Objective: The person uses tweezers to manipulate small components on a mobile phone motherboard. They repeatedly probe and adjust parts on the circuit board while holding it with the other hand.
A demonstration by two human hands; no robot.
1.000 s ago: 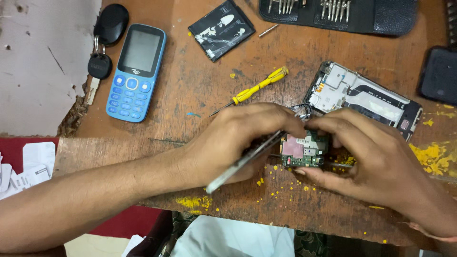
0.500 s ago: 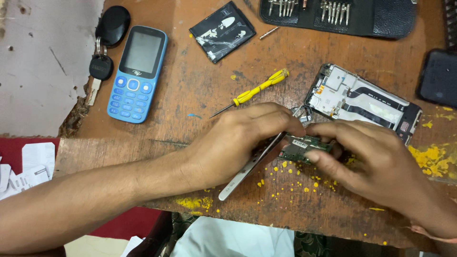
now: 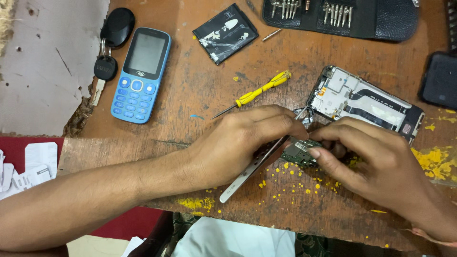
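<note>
Since the earlier frame, both hands had shifted slightly toward the counter's near edge, the small circuit board (image 3: 299, 151) tilting flatter between them. The left hand (image 3: 243, 143) was closed around metal tweezers (image 3: 252, 167), their tips meeting the board just beside the fingers. The right hand (image 3: 376, 166) pinched the board by its right end, thumb and forefinger on it, holding it just above the worn wooden counter (image 3: 190, 100). Directly behind the hands lay an opened phone frame (image 3: 366, 102), and near it a yellow screwdriver (image 3: 254, 94). Farther left sat a blue keypad phone (image 3: 141, 74) with a key and black fob (image 3: 110, 47) beside it. A black battery (image 3: 225, 32) lay toward the far edge, near a bit case (image 3: 342, 16). Another dark phone (image 3: 440, 80) rested at the right edge, and yellow flecks (image 3: 431, 162) dotted the wood around the hands.
</note>
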